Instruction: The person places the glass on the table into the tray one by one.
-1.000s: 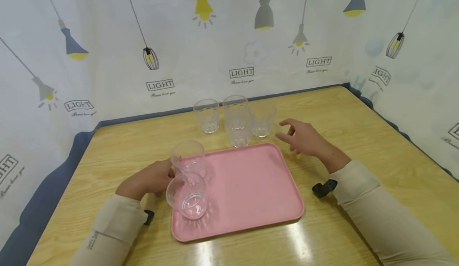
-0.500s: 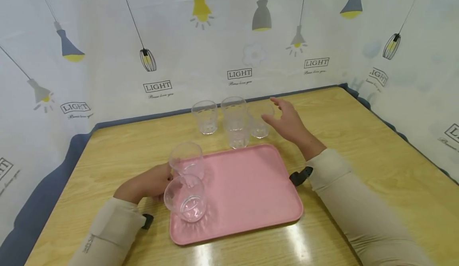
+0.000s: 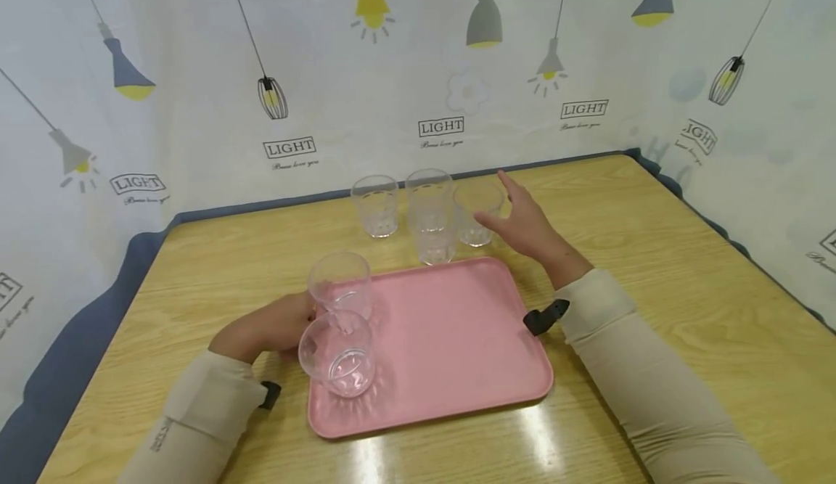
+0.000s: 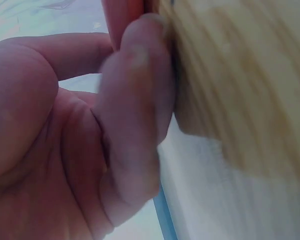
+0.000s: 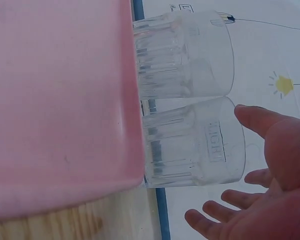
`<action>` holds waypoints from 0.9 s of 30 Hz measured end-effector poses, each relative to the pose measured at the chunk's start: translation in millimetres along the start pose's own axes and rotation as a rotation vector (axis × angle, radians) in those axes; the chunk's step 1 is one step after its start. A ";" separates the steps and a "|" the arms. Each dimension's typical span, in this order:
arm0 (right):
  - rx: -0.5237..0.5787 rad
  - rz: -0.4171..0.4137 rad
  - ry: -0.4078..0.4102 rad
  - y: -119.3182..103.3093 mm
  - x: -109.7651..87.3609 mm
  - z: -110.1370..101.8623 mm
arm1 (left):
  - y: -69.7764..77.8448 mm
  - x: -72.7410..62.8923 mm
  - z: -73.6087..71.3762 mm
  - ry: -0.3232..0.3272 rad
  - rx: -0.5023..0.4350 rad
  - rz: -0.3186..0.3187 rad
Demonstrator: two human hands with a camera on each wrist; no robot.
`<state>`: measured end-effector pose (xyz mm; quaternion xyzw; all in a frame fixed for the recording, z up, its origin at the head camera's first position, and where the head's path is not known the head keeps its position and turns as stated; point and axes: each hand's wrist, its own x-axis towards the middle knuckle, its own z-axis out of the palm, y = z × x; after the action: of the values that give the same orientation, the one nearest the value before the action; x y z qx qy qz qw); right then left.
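Note:
A pink tray (image 3: 457,339) lies on the table. At its left edge, my left hand (image 3: 287,323) grips the tray, partly hidden behind two clear tumblers; the left wrist view shows the thumb and curled fingers (image 4: 135,120) at the pink rim (image 4: 122,20). Those tumblers, a front one (image 3: 339,368) and a rear one (image 3: 341,277), stand upright on the tray's left side. Beyond the tray, my right hand (image 3: 532,226) spreads its thumb and fingers beside the rightmost clear tumbler (image 3: 475,226). The right wrist view has the thumb right at that tumbler's rim (image 5: 240,145).
More clear tumblers stand behind the tray: one at left (image 3: 376,208), one in the middle (image 3: 427,190) and another just in front of it (image 3: 436,248). A curtain (image 3: 366,107) printed with lamps borders the wooden table (image 3: 653,252).
My right hand has moved left and away from me to the rightmost tumbler, its thumb and fingers spreading wider. My left hand has stayed at the tray's edge.

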<state>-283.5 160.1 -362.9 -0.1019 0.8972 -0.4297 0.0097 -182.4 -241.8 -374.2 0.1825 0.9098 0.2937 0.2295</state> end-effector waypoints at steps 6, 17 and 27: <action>0.052 0.057 -0.037 4.8 0.0 0.1 | 1.6 0.7 0.3 -0.035 -0.058 -0.055; 0.099 0.037 -0.033 -0.2 0.3 1.3 | 3.3 -0.6 -0.2 -0.037 -0.072 -0.068; 0.085 0.063 -0.011 -3.5 -0.2 0.6 | 0.7 -0.5 -1.0 -0.034 -0.079 -0.081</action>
<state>-282.7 157.6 -360.6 -0.0753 0.8808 -0.4664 0.0323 -182.3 -242.0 -372.9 0.1411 0.9002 0.3167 0.2636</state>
